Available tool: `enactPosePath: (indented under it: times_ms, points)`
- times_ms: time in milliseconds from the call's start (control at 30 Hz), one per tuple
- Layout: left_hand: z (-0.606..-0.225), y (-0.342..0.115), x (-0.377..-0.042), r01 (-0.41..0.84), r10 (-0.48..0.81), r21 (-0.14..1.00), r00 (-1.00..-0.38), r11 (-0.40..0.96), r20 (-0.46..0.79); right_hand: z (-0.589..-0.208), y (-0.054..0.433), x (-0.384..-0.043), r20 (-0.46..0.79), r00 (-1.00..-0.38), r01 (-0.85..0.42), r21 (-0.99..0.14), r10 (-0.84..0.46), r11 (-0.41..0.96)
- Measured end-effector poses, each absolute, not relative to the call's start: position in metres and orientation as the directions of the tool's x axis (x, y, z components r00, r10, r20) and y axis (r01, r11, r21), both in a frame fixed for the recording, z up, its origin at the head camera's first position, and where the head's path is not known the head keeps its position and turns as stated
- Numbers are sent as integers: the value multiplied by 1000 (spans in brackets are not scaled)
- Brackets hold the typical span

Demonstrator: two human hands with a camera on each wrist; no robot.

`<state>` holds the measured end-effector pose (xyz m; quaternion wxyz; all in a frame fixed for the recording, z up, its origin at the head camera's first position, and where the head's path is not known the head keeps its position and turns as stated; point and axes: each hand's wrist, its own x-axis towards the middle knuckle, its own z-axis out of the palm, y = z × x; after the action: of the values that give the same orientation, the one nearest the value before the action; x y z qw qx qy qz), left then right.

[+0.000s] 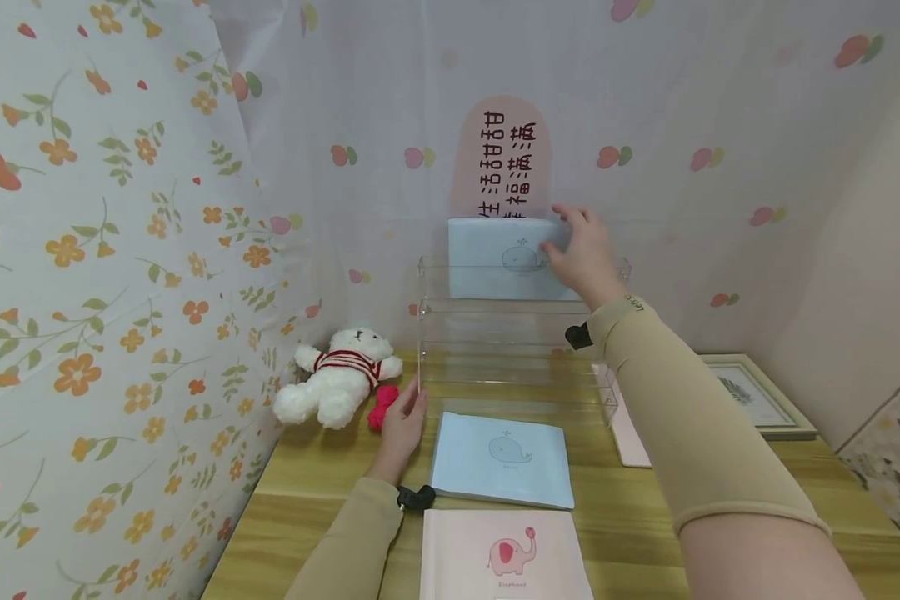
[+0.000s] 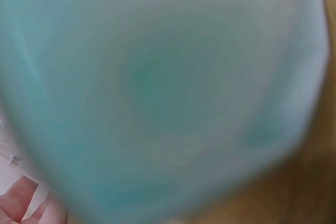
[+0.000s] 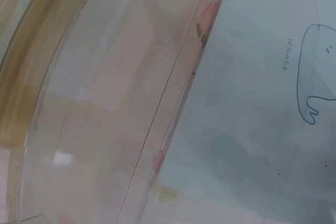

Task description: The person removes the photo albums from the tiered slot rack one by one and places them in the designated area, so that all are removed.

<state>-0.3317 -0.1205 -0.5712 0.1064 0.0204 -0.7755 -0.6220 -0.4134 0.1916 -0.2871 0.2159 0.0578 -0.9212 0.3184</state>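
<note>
A light blue whale notebook [image 1: 483, 250] stands upright in the top tier of a clear acrylic rack [image 1: 513, 321]. At its upper right corner is my right hand [image 1: 588, 258], thumb over the cover and forefinger above the top edge, with a gap between them. The right wrist view shows the same notebook [image 3: 252, 124] close up, without the hand. My left hand [image 1: 403, 421] touches the rack's lower left side with fingers pointing upward. The left wrist view catches some fingertips [image 2: 20, 195] beside the clear panel; a pale blue-green blur covers most of that view.
Another light blue whale notebook [image 1: 468, 458] lies before the rack, with a pink elephant notebook [image 1: 457, 554] nearer. A white teddy bear [image 1: 337, 379] and red bow [image 1: 382, 407] sit left. On the right are a pink booklet [image 1: 632, 442] and a picture frame [image 1: 783, 433].
</note>
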Motion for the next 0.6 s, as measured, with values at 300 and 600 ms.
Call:
enactPosePath:
  times_ms: [300, 600]
  points:
    - [-571, -122, -333, 112, -172, 966, -973, 231, 154, -286, 187, -413, 388, -916, -192, -651, 105, 734]
    - [-574, -121, -335, 105, -165, 964, -975, 246, 148, -279, 184, -414, 312, -934, -132, -753, 174, 645]
